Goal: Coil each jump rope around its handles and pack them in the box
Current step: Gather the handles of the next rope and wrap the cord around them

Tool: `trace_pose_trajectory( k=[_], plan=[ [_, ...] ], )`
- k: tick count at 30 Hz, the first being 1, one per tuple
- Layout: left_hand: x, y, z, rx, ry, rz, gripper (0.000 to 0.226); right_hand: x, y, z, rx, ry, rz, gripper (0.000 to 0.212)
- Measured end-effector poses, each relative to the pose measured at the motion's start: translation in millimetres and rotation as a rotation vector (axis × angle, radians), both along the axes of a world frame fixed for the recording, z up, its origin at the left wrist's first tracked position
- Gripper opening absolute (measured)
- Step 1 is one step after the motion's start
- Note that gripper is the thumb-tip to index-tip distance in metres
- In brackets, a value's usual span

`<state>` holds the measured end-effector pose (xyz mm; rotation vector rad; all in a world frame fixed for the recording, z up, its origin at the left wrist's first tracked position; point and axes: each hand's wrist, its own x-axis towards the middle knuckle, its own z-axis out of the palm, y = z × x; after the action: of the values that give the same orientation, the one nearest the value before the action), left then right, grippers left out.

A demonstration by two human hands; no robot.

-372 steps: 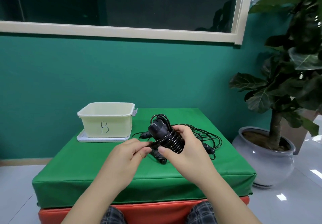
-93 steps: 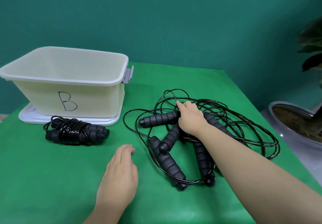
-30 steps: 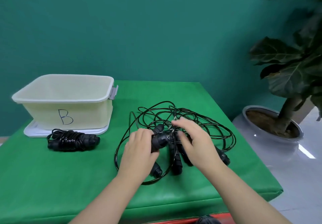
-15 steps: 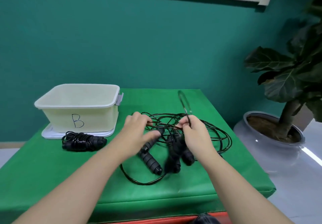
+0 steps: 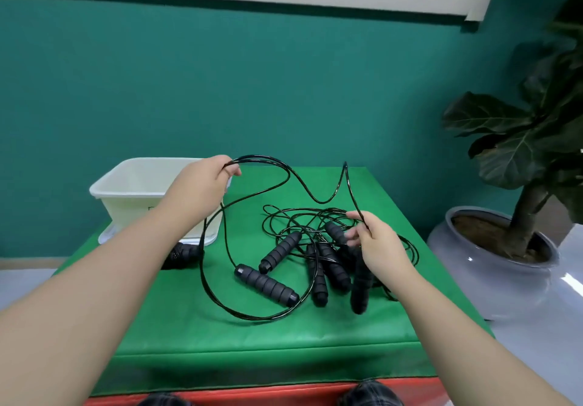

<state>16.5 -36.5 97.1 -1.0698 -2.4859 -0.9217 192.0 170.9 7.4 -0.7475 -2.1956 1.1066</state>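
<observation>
A tangle of black jump ropes (image 5: 318, 225) with several ribbed foam handles (image 5: 266, 284) lies on the green table (image 5: 284, 333). My left hand (image 5: 205, 184) is raised in front of the box and grips a strand of black cord (image 5: 268, 159). My right hand (image 5: 377, 246) pinches the same lifted cord above the pile, and a handle hangs below it. The cream box (image 5: 126, 184) stands at the back left on its white lid. A coiled rope (image 5: 181, 254) lies in front of the box, mostly hidden by my left forearm.
A potted plant in a grey pot (image 5: 492, 260) stands on the floor right of the table. A teal wall with a window frame is behind. The table's near edge shows a red layer (image 5: 252, 396) beneath the green cover.
My left hand has risen up and left, pulling a strand of cord out of the pile. My right hand has shifted right, still pinching the cord. The coiled rope is now behind my forearm.
</observation>
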Motion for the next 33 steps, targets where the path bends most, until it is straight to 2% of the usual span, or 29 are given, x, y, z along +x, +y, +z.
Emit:
trace_pose_trajectory(
  k=[5, 9, 13, 20, 24, 27, 31, 33],
  plan=[
    [-0.8, -9.7, -6.6, 0.017, 0.047, -0.001, 0.024, 7.4, 4.6, -11.5, 0.039, -0.056, 0.0, 0.035],
    [-1.0, -15.4, -19.8, 0.035, -0.05, -0.046, 0.027, 5.2, 5.8, -21.0, 0.009, -0.077, -0.029, 0.031],
    [-8.3, -23.3, -32.0, 0.049, -0.1, -0.037, 0.035, 1.3, 1.6, -25.0, 0.072, -0.109, -0.047, 0.029],
    [-19.9, -39.6, -46.6, 0.0, -0.185, 0.026, 0.034, -15.4, -33.3, -24.6, 0.174, -0.253, 0.141, 0.021],
    [-20.6, -51.5, -50.7, -0.009, -0.189, 0.08, 0.033, -42.1, -49.7, -37.9, 0.311, -0.201, 0.271, 0.035],
    [-22.0, -62.6, -55.8, -0.012, -0.185, 0.118, 0.033, -54.1, -50.9, -66.9, 0.467, -0.305, 0.344, 0.041],
    [-17.3, -70.2, -62.9, 0.051, -0.205, 0.099, 0.031, -40.6, -47.2, -102.1, 0.428, -0.499, 0.32, 0.051],
    [-13.8, -67.9, -66.0, 0.079, -0.188, 0.089, 0.033, -35.8, -45.5, -110.3, 0.383, -0.524, 0.288, 0.057]
  ],
)
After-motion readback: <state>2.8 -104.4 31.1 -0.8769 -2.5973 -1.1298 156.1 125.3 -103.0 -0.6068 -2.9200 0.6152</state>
